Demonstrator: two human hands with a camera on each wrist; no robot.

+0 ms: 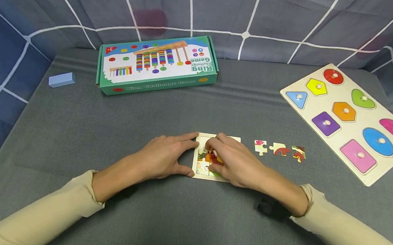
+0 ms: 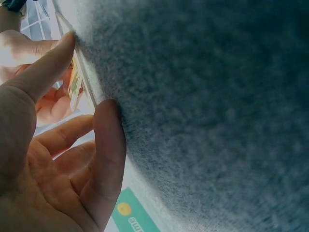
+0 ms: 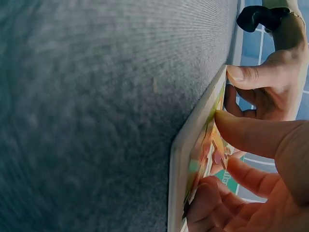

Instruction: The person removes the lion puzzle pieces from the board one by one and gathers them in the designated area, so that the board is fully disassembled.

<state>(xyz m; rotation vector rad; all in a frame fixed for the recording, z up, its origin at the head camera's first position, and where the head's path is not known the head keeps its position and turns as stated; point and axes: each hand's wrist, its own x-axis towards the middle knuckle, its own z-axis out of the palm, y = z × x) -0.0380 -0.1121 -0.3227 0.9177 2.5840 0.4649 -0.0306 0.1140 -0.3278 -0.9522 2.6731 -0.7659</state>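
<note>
A small wooden puzzle board [image 1: 214, 178] with a colourful picture lies flat at the front middle of the table. At its left side my left hand [image 1: 166, 154] holds the edge, thumb on the near corner and index finger at the far corner. Over the board, my right hand [image 1: 238, 160] pinches a puzzle piece [image 3: 221, 153], which looks tilted up from the board in the right wrist view. The right fingers hide much of the picture. Three loose puzzle pieces, a pink-flowered one [image 1: 260, 146], a red-arched one [image 1: 279, 149] and a dark-edged one [image 1: 298, 153], lie right of the board.
At the back left stands a green ring game box [image 1: 159, 65]. Left of it lies a blue block [image 1: 62, 80]. A shape board [image 1: 345, 126] with knobbed coloured shapes lies at the right. Grid-patterned cloth [image 1: 219, 12] hangs behind the grey table [image 1: 140, 218].
</note>
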